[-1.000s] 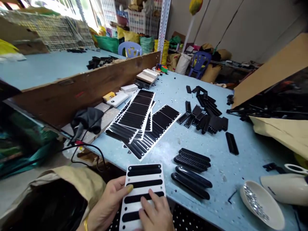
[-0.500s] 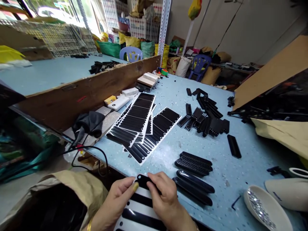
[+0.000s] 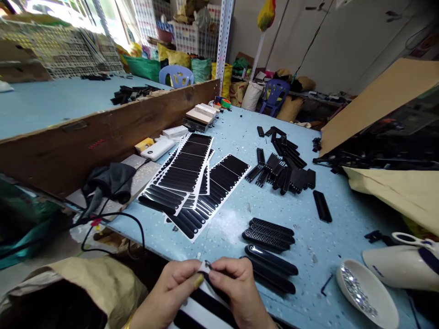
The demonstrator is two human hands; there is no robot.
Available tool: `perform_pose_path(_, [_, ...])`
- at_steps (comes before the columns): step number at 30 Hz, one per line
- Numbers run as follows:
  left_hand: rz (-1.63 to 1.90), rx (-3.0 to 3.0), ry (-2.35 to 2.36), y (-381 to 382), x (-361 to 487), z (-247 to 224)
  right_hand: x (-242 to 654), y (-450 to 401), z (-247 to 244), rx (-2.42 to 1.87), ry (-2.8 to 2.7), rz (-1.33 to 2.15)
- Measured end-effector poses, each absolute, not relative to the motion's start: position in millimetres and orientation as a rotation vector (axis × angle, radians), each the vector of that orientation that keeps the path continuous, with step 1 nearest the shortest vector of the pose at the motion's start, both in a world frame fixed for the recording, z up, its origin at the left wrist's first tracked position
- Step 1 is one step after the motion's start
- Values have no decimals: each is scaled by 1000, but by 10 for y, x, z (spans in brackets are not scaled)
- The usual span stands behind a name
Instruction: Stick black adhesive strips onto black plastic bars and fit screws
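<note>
The left hand [image 3: 178,284] is pinching the far end of the sheet [image 3: 213,307], its yellow-tipped thumb lying on top; the right hand [image 3: 236,285] is pinching just beside it, fingers curling. Both wrists are slanting inward toward the sheet.

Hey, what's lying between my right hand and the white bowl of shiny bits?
In the head view, two smooth long black pieces lie nearest your right hand, then a small bent black rod beside the white bowl.
</note>
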State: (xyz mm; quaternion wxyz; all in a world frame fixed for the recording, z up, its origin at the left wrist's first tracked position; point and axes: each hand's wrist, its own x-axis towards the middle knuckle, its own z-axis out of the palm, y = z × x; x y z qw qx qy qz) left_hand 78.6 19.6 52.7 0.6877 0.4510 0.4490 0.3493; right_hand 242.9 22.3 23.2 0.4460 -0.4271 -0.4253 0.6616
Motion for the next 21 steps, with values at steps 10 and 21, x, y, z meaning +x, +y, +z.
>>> perform_pose_path(10, [839,1330,1456,376,626,200,3414,332,870,-1100,-706,815])
perform_pose_path(21, [634,1375,1210,433,1257,567,3339,-56,464,-1323,-1550,503])
